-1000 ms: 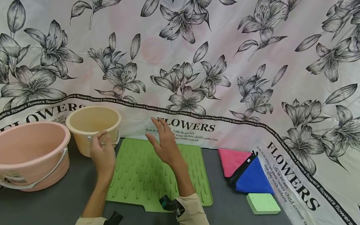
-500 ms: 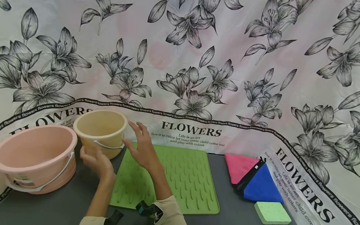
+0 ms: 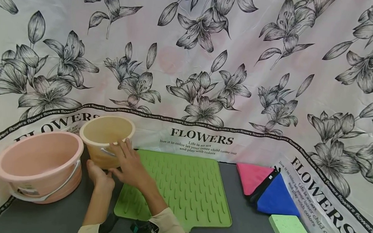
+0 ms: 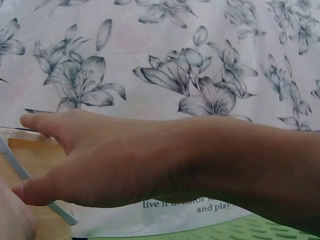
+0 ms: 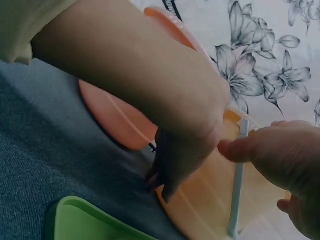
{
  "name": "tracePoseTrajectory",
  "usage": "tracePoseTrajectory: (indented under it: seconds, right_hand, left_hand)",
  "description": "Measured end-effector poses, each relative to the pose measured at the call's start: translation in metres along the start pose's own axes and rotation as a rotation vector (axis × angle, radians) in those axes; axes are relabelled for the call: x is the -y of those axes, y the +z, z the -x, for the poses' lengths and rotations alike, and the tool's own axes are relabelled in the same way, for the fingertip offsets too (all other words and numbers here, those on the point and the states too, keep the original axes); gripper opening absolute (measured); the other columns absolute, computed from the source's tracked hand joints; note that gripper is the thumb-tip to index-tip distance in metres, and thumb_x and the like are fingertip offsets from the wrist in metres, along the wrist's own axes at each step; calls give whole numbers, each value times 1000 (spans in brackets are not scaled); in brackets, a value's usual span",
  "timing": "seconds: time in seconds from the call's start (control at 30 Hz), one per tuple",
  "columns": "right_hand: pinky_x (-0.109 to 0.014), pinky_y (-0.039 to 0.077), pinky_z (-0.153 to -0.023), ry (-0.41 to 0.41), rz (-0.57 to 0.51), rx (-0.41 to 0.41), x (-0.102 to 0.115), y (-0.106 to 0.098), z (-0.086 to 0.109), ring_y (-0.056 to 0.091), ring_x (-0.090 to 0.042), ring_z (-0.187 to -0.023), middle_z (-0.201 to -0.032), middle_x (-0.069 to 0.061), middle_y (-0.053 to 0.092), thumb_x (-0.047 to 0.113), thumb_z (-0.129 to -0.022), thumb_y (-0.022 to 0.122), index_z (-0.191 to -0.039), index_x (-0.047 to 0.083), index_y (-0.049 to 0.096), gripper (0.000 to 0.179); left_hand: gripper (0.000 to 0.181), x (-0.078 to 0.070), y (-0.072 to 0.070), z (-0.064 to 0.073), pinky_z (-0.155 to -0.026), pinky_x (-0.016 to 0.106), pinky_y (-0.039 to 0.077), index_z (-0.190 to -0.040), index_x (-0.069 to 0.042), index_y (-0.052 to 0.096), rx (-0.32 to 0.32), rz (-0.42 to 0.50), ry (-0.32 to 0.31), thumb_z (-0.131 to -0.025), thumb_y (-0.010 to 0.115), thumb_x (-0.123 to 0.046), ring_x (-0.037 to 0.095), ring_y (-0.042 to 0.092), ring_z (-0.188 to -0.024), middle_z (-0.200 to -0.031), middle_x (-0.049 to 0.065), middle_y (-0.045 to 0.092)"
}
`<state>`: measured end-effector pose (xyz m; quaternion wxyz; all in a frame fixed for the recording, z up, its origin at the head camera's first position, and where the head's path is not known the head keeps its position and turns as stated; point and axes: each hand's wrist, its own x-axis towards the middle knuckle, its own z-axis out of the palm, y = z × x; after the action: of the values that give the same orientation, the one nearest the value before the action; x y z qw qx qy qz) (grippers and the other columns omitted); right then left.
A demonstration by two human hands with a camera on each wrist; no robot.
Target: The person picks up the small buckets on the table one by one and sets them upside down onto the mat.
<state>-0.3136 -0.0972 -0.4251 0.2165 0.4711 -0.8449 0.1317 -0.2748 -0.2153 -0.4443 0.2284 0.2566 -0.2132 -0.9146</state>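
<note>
The small cream-yellow bucket [image 3: 92, 149] with a light grey handle [image 3: 108, 152] stands at the back left in the head view. My left hand [image 3: 101, 175] is low at its front, fingers near the base; the right wrist view shows that left hand [image 5: 187, 145] with fingertips by the bucket's bottom edge. My right hand [image 3: 131, 164] lies against the bucket's front right side, fingers fairly straight and reaching up to the rim. In the left wrist view, the right hand's [image 4: 115, 155] thumb and fingers are spread beside the bucket [image 4: 37, 157] and its handle.
A larger pink bucket [image 3: 58, 180] stands just left of the cream one. A green ribbed mat [image 3: 183, 189] lies at the centre of the dark grey table [image 3: 247, 223]. Pink and blue cloths [image 3: 276, 197] and a light green sponge [image 3: 288, 227] lie at the right. A flowered sheet [image 3: 187, 95] hangs behind.
Both hands have come to the cream bucket: the right hand moved left from over the mat onto its side, and the left hand dropped from in front of its rim to near the base.
</note>
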Motion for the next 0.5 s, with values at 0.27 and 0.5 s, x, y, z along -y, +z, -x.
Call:
tracePoseTrajectory:
  seconds: [0.27, 0.5]
  right_hand:
    - [-39, 50, -108, 34, 264, -126, 4, 2, 2, 51, -26, -133, -141, -5, 55, 49, -93, 77, -156, 30, 48, 72]
    - [-37, 51, -95, 83, 303, -205, 9, 9, 2, 55, -25, -118, -121, -5, 61, 50, -94, 75, -130, 35, 63, 41]
  left_hand:
    - [60, 1, 3, 1, -130, 14, 9, -166, -30, 22, 107, 140, -37, -111, 15, -55, -1, 16, -160, -173, -15, 20]
    - [61, 13, -10, -20, -121, 16, 28, -160, -31, 34, 183, 191, -53, -109, 17, -60, 2, 42, -141, -153, -14, 45]
